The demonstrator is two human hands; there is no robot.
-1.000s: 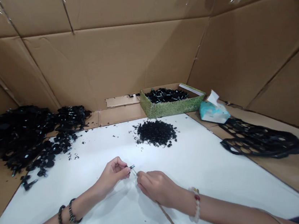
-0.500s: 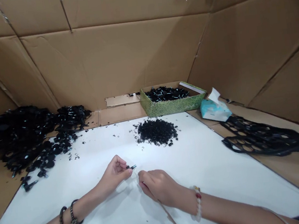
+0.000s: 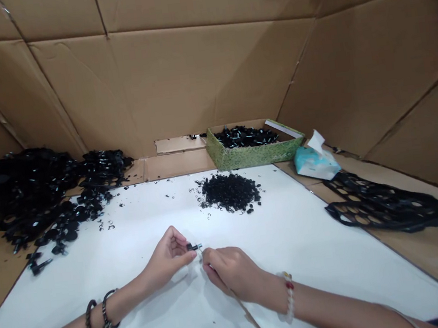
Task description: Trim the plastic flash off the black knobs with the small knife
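Note:
In the head view, my left hand (image 3: 171, 256) pinches a small black part with a metal pin (image 3: 195, 246) between thumb and fingers, its shiny pin toward the right. My right hand (image 3: 234, 271) is closed around a thin tool with a brown handle (image 3: 248, 316); the handle sticks out below the palm. The tool's slim tip reaches up near the pin, but whether it touches is too small to tell. Both hands are over the white tabletop (image 3: 174, 318), close together. Beyond them lies a heap of tiny black pieces (image 3: 230, 192).
At the back stands a green box (image 3: 253, 155) full of black parts with metal pins. A large pile of black parts (image 3: 25, 182) spreads at the left. On the right are a tissue pack (image 3: 314, 163) and black sheets with round holes (image 3: 387, 204). Cardboard walls (image 3: 176, 78) enclose the table.
The pin in my left hand is turned slightly and sits closer to the tool's tip. My right hand has barely moved. The view has shifted a little.

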